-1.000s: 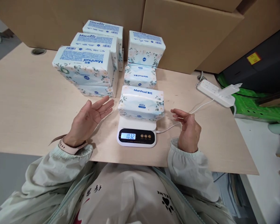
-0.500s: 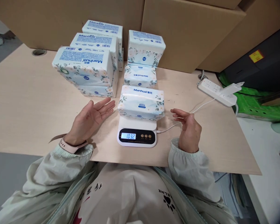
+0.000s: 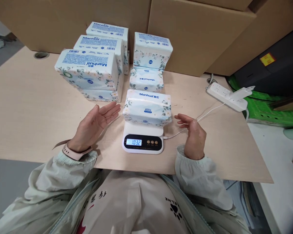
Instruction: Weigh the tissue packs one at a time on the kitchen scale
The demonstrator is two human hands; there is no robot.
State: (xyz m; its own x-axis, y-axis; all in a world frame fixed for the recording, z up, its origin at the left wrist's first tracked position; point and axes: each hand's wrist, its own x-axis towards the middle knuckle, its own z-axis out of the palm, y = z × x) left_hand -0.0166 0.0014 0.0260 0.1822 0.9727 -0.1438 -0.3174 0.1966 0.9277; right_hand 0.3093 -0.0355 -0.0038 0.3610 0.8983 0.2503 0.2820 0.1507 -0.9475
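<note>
Your left hand (image 3: 94, 125) is spread flat, palm up, holding nothing. Between your hands, the tissue pack (image 3: 147, 107) sits on the scale (image 3: 143, 140), display 1032. Your right hand (image 3: 194, 135) is loosely curled, empty, beside the cable (image 3: 202, 115). Keep both clear of the pack while you read.

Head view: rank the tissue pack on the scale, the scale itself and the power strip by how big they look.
1. Tissue pack, largest.
2. Scale, close behind.
3. Power strip, smallest, though it lies farther away.
</note>
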